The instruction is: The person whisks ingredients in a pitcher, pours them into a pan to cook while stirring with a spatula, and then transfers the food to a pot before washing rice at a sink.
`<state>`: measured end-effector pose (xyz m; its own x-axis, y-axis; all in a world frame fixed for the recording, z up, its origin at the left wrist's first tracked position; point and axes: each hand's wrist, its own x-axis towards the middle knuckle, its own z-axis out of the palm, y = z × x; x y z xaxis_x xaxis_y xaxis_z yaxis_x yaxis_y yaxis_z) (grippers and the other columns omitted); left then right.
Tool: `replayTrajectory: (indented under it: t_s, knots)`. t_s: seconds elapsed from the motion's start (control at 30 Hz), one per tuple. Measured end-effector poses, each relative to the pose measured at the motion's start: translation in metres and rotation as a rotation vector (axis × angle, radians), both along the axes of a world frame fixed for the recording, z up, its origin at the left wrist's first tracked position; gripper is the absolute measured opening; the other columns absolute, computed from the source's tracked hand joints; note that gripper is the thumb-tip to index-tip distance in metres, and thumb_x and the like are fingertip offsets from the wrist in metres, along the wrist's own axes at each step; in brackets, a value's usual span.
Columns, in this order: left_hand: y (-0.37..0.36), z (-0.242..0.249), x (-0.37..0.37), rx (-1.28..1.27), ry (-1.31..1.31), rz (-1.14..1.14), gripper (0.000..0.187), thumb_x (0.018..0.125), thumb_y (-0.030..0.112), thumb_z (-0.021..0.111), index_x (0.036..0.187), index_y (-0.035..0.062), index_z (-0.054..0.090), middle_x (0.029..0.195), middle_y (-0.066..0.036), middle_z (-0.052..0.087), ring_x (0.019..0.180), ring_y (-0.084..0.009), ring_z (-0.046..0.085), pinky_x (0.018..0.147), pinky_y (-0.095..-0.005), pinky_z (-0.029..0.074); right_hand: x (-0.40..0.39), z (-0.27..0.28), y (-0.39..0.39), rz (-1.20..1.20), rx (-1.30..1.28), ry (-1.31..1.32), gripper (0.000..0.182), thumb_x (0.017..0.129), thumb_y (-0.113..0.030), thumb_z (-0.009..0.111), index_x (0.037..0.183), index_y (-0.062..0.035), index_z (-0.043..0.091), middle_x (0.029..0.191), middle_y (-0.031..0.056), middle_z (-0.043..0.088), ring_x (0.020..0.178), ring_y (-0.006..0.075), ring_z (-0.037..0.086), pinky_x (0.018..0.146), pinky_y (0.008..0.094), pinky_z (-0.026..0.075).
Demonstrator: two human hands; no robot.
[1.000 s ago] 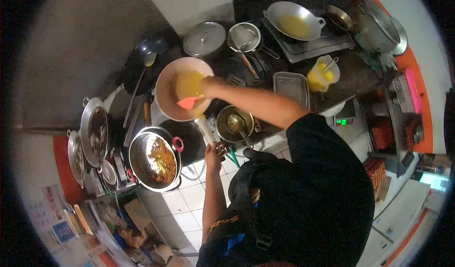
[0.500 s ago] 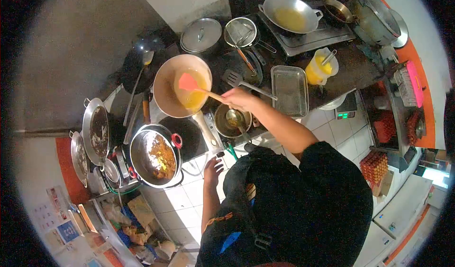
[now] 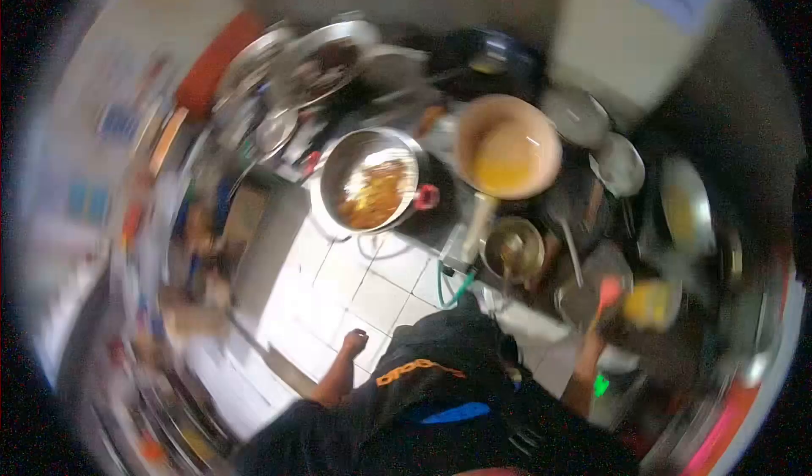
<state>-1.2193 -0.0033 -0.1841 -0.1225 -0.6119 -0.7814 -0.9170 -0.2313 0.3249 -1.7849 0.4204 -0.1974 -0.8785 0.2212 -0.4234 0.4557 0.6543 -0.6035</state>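
Note:
My right hand [image 3: 593, 343], blurred by the turning view, grips a spatula with a pink head [image 3: 610, 289] at the lower right. The pink head is beside a container of yellow liquid [image 3: 652, 305]. My left hand [image 3: 356, 341] hangs over the white tiled floor with its fingers curled, and nothing shows in it. A beige pot [image 3: 541, 129] with yellow liquid at its bottom stands on the counter, its pale handle [image 3: 480, 227] pointing toward me. Left of it, a steel pot [image 3: 338, 161] with red grips holds browned food.
A small pan [image 3: 534, 266] with a spoon in it sits near the counter edge. Wide metal pans [image 3: 355, 32] stand at the upper left. A wok [image 3: 689, 201] is on the right. A green hose [image 3: 457, 294] hangs at the counter front.
The view has swung, so the counter things appear shifted right and turned. The spatula has left the beige pot and is now over by the yellow container. My left hand's fingers have curled in.

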Motion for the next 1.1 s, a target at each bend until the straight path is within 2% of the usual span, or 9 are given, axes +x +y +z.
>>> replayTrajectory:
  t_s: [0.03,0.17,0.33,0.5,0.63,0.77,0.83,0.9,1.1]
  knots:
    - [0.010,-0.001,0.012,-0.076,-0.073,-0.177,0.032,0.075,0.022,0.060,0.101,0.0025,0.062,0.090,-0.020,0.064,0.078,-0.0236,0.063,0.071,-0.0348,0.050,-0.001,-0.003,-0.012,0.043,0.018,-0.033,0.054,0.072,-0.051,0.066,0.103,-0.0069,0.062,0.097,0.0146,0.062,0.078,0.0240,0.058,0.069,0.0342,0.046]
    - [0.055,0.032,0.035,-0.154,-0.200,0.007,0.033,0.070,0.018,0.061,0.102,0.0093,0.064,0.103,-0.017,0.061,0.099,-0.0295,0.057,0.085,-0.0362,0.047,0.014,-0.019,-0.098,0.353,0.039,-0.151,0.052,0.072,-0.048,0.066,0.103,-0.0069,0.061,0.096,0.0145,0.061,0.078,0.0240,0.058,0.069,0.0346,0.046]
    - [0.124,0.033,0.095,-0.117,-0.224,0.316,0.033,0.067,0.013,0.061,0.100,0.0130,0.066,0.104,-0.016,0.061,0.099,-0.0296,0.057,0.085,-0.0364,0.047,0.059,-0.012,-0.263,0.811,0.055,-0.174,0.049,0.072,-0.045,0.065,0.103,-0.0069,0.061,0.096,0.0143,0.061,0.078,0.0239,0.057,0.067,0.0351,0.045]
    - [0.246,-0.014,0.160,0.062,-0.356,0.553,0.032,0.065,0.012,0.065,0.095,0.0206,0.069,0.099,-0.008,0.064,0.091,-0.0290,0.060,0.077,-0.0397,0.050,0.193,-0.006,-0.417,1.275,0.061,-0.172,0.047,0.072,-0.042,0.064,0.103,-0.0069,0.060,0.095,0.0141,0.060,0.077,0.0239,0.057,0.066,0.0356,0.045]
    - [0.339,-0.034,0.220,0.016,-0.302,0.754,0.021,0.071,0.023,0.061,0.087,0.0132,0.069,0.097,-0.012,0.064,0.093,-0.0291,0.060,0.077,-0.0398,0.050,0.333,0.012,-0.478,1.479,0.081,-0.144,0.044,0.073,-0.039,0.064,0.103,-0.0068,0.060,0.094,0.0139,0.059,0.077,0.0238,0.056,0.065,0.0361,0.045]
    - [0.367,-0.037,0.279,0.181,-0.284,1.047,0.020,0.073,0.021,0.058,0.087,0.0114,0.069,0.098,-0.013,0.064,0.094,-0.0295,0.060,0.077,-0.0401,0.050,0.458,0.029,-0.506,1.641,0.083,-0.133,0.042,0.073,-0.037,0.063,0.102,-0.0068,0.060,0.094,0.0138,0.059,0.077,0.0238,0.056,0.064,0.0365,0.045]
    - [0.373,-0.075,0.305,0.098,-0.396,0.841,0.021,0.075,0.018,0.054,0.087,0.0089,0.068,0.100,-0.014,0.063,0.095,-0.0297,0.060,0.078,-0.0400,0.050,0.510,0.037,-0.508,1.700,0.100,-0.133,0.041,0.073,-0.035,0.063,0.102,-0.0068,0.060,0.094,0.0137,0.058,0.077,0.0238,0.056,0.064,0.0367,0.045]
    - [0.346,-0.073,0.338,-0.090,-0.261,1.218,0.025,0.076,0.015,0.049,0.091,0.0077,0.067,0.104,-0.015,0.062,0.098,-0.0299,0.058,0.083,-0.0399,0.048,0.556,0.042,-0.512,1.746,0.126,-0.130,0.040,0.073,-0.034,0.063,0.102,-0.0068,0.059,0.093,0.0136,0.058,0.077,0.0238,0.055,0.063,0.0369,0.045]
    - [0.234,-0.039,0.471,-0.475,-0.010,1.360,0.029,0.077,0.018,0.048,0.099,0.0091,0.065,0.102,-0.016,0.062,0.099,-0.0317,0.056,0.086,-0.0391,0.045,0.673,0.030,-0.538,1.843,0.283,-0.068,0.037,0.073,-0.030,0.062,0.102,-0.0068,0.059,0.093,0.0134,0.057,0.076,0.0237,0.055,0.062,0.0375,0.045]
